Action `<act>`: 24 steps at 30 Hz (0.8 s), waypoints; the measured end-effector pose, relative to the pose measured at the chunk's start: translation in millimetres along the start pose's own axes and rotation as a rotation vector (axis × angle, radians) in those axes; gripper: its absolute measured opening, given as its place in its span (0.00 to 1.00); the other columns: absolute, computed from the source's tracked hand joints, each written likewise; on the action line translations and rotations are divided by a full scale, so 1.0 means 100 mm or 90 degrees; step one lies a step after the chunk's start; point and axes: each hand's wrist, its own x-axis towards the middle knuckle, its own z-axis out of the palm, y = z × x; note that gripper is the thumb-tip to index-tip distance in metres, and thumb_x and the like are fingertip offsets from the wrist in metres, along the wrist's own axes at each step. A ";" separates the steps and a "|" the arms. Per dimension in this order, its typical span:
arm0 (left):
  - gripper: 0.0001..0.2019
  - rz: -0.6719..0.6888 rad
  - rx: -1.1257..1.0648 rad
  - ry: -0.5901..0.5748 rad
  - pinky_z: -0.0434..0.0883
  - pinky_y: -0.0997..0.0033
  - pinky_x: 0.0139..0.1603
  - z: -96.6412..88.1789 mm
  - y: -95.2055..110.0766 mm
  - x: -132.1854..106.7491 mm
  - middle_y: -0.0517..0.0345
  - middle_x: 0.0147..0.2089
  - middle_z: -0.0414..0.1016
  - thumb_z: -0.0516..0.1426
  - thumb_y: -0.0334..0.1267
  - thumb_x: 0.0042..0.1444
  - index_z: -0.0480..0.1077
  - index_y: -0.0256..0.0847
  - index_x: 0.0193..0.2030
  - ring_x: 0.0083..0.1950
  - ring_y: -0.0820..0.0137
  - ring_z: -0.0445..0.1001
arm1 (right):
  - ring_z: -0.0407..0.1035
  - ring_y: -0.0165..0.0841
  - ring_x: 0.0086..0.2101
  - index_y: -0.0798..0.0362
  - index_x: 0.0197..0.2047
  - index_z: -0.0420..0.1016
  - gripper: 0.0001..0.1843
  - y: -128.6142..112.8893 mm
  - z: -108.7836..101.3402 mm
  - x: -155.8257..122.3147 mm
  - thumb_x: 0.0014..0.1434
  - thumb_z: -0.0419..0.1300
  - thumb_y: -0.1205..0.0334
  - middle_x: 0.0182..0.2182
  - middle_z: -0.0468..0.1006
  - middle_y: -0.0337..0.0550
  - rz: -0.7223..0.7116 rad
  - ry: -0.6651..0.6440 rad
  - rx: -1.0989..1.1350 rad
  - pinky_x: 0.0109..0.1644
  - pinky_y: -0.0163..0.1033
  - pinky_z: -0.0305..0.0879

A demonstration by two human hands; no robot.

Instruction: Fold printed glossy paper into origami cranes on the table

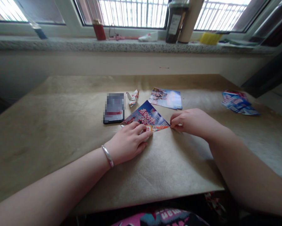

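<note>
A printed paper sheet (146, 114), folded to a triangle-like shape with its point facing away, lies on the table. Across its near edge my left hand (131, 138) rests with the fingers stretched out, pressing on the paper; a silver bangle circles that wrist. My right hand (180, 121) pinches the sheet's right corner between thumb and fingertips. Just beyond the left hand lies a phone (114, 108) with a blurred screen. Beside the phone stands a small folded paper piece (132, 98), white with coloured print.
Several printed sheets (166, 97) lie behind the folded paper. At the far right, more coloured papers (240, 103) are piled on the table (72, 138). The stone windowsill (72, 45) holds a dark jar (176, 23), a red container (99, 30) and a yellow item (211, 38).
</note>
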 end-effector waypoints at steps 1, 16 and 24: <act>0.18 0.000 0.000 0.001 0.66 0.57 0.54 0.00 0.00 0.00 0.50 0.52 0.68 0.50 0.41 0.62 0.64 0.42 0.57 0.51 0.59 0.63 | 0.72 0.28 0.33 0.45 0.30 0.78 0.10 0.01 0.00 0.00 0.53 0.58 0.69 0.36 0.80 0.30 0.000 -0.001 0.003 0.27 0.34 0.51; 0.18 0.001 -0.003 0.010 0.66 0.57 0.53 0.01 0.00 0.01 0.50 0.52 0.67 0.50 0.41 0.62 0.64 0.43 0.58 0.52 0.59 0.62 | 0.69 0.31 0.34 0.49 0.34 0.77 0.08 -0.14 0.06 0.04 0.55 0.56 0.65 0.34 0.78 0.39 -0.044 0.137 0.062 0.35 0.35 0.58; 0.19 -0.001 -0.005 0.012 0.64 0.56 0.55 0.02 0.01 0.01 0.50 0.54 0.66 0.50 0.42 0.62 0.63 0.43 0.59 0.53 0.59 0.62 | 0.69 0.31 0.36 0.49 0.38 0.78 0.11 -0.27 0.26 0.16 0.59 0.54 0.67 0.36 0.78 0.42 -0.176 0.183 0.145 0.40 0.35 0.62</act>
